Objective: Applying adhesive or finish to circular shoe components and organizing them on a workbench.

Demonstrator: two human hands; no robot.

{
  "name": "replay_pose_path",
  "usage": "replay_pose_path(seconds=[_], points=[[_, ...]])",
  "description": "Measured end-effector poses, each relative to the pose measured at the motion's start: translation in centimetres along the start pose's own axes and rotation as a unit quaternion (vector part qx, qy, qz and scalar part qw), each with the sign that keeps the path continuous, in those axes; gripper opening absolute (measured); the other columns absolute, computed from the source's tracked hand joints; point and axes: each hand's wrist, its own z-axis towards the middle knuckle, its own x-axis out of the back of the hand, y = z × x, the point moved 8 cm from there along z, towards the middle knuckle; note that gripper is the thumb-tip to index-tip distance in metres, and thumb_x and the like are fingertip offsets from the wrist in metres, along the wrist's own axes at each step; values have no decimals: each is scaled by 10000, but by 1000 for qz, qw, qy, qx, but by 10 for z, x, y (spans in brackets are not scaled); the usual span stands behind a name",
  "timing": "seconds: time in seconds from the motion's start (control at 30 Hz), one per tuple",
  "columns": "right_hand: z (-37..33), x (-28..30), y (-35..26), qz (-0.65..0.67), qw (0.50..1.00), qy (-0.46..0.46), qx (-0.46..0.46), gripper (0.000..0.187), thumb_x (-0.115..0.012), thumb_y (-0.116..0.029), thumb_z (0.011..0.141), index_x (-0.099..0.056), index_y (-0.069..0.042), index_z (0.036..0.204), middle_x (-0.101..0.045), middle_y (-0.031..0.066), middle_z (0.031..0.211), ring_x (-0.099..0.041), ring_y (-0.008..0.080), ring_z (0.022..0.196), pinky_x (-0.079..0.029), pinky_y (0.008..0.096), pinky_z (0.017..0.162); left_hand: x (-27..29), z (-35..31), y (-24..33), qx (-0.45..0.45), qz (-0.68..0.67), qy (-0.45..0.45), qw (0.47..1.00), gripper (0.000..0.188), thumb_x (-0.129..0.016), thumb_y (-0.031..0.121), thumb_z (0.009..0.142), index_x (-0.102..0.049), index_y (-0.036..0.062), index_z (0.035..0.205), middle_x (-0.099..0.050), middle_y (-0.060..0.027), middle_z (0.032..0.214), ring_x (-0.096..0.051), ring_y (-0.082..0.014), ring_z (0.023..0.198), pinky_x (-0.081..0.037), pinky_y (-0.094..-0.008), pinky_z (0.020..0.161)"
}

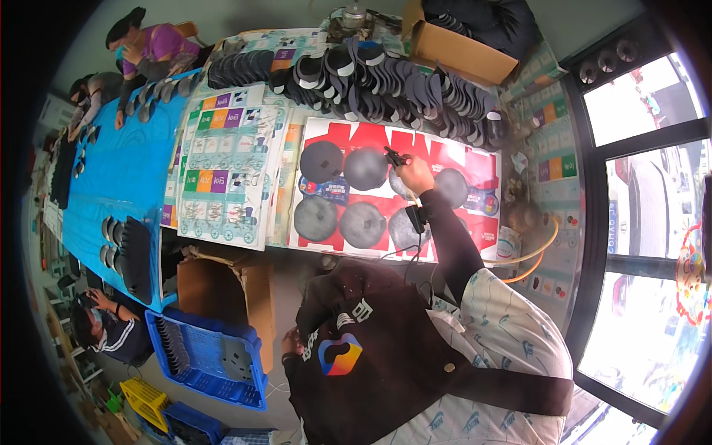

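Observation:
My right hand [417, 178] reaches over the worktable, closed round a black spray gun [396, 156] with a hose running back from it. Below the gun lie several round grey discs in two rows, among them a speckled disc [366, 168] just left of the nozzle and a darker disc [321, 161] at the far left. They rest on a red and white printed sheet [386, 133]. My forearm and hand partly cover the discs on the right. Low beside my dark apron is my left hand [294, 343], away from the table, its fingers mostly hidden.
Stacked dark curved pads [400, 85] line the table's back, before a cardboard box [460, 55]. Left are a blue-covered table [122, 178] with people around it, an open carton [256, 289] and a blue crate [211, 356]. A yellow hose [545, 248] loops at right.

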Motion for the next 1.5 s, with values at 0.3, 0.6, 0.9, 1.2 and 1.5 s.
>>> replay_pose_path(seconds=[0.3,0.6,0.9,1.2,1.5], points=[[-9,-37,28,-10,990,-143,1,217,-598,-190,759,-682,10,778,-680,268,797,-689,415,777,-522,485,682,1,3,-13,-140,218,-75,963,313,-410,68,978,-656,47,1171,-578,12,763,-470,-70,555,-351,-214,444],[4,-22,13,77,995,14,-56,161,-611,-167,753,-631,-7,747,-604,115,589,-616,244,563,-464,396,574,-19,-25,28,12,21,71,997,267,-535,180,964,-669,67,1165,-623,-10,791,-547,-93,597,-378,-220,478],[10,-42,-15,96,994,-49,2,172,-645,-161,730,-631,10,735,-616,127,602,-633,256,582,-464,386,565,-24,-38,40,4,79,94,992,250,-566,211,975,-671,73,1155,-680,-28,883,-555,-106,625,-406,-232,506],[8,-60,19,-1,979,-201,5,174,-646,-172,735,-657,2,749,-627,182,635,-637,320,618,-481,415,600,-15,-18,0,25,-2,36,999,280,-470,122,966,-667,66,1158,-523,10,713,-431,-84,518,-343,-225,441],[1,-23,-11,4,996,-91,20,204,-662,-191,764,-687,-9,852,-653,223,739,-665,392,736,-503,463,692,-17,-12,11,-134,188,-35,972,251,-511,171,985,-659,66,1160,-572,3,760,-472,-90,538,-371,-215,455]])
